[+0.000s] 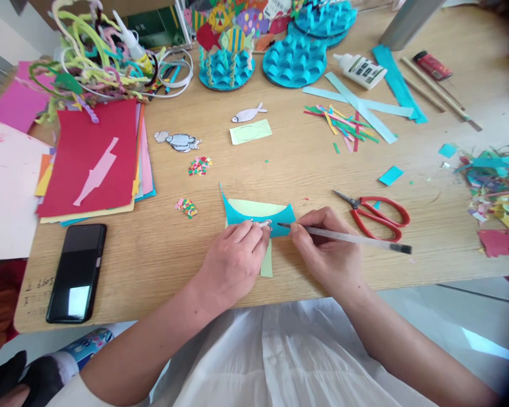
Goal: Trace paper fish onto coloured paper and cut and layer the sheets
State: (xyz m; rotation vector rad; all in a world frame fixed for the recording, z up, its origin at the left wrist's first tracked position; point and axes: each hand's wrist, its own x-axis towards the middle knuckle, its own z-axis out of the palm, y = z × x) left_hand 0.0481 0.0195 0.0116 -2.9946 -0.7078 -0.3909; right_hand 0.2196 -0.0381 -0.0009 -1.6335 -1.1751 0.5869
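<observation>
My right hand (328,243) pinches a slim clear pen (348,236), its dark tip touching a piece of blue paper (283,217). My left hand (237,257) is closed, its fingers together, holding the blue paper down on the table. Beside its fingertips a small white paper cutout (263,224) lies on the blue, partly hidden by the fingers. Pale green paper (254,207) shows beneath the blue piece, and a green strip (267,263) sticks out toward me. Red-handled scissors (375,217) rest just right of my right hand.
A black phone (77,271) and coloured paper sheets (93,158) lie left. Fish cutouts (182,142) and confetti piles (200,166) sit nearer the middle. Behind are a glue bottle (360,70), paper strips (360,104) and blue craft discs (294,59). Scraps (498,192) heap up right.
</observation>
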